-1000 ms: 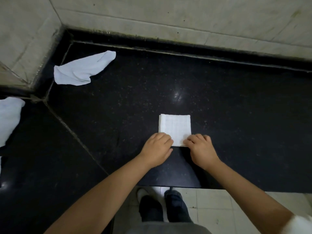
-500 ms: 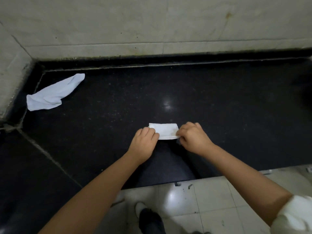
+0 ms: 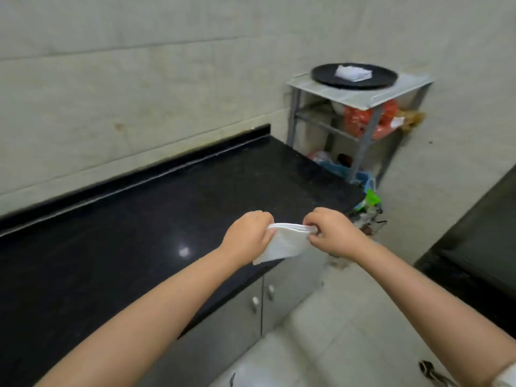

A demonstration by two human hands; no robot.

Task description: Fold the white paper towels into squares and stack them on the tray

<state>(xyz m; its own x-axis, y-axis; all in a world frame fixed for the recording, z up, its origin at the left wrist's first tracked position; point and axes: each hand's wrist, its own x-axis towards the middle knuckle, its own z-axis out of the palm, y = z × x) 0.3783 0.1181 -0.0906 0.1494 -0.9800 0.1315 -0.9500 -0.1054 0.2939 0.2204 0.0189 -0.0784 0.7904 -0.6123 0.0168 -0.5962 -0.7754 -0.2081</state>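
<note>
While no writing is legible, the round black tray [image 3: 324,76] holds a stack of folded towels [image 3: 353,73]. Left hand [image 3: 248,238] and right hand [image 3: 333,233] pinch a folded paper towel [image 3: 284,244] by its top corners.

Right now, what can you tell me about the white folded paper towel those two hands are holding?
The white folded paper towel is a soft, layered square, several plies showing along its top edge. It is held in the air above the front edge of the black stone counter, hanging down slightly tilted. The left hand grips its left top corner, the right hand pinches the right one. Nothing else touches it.
</note>
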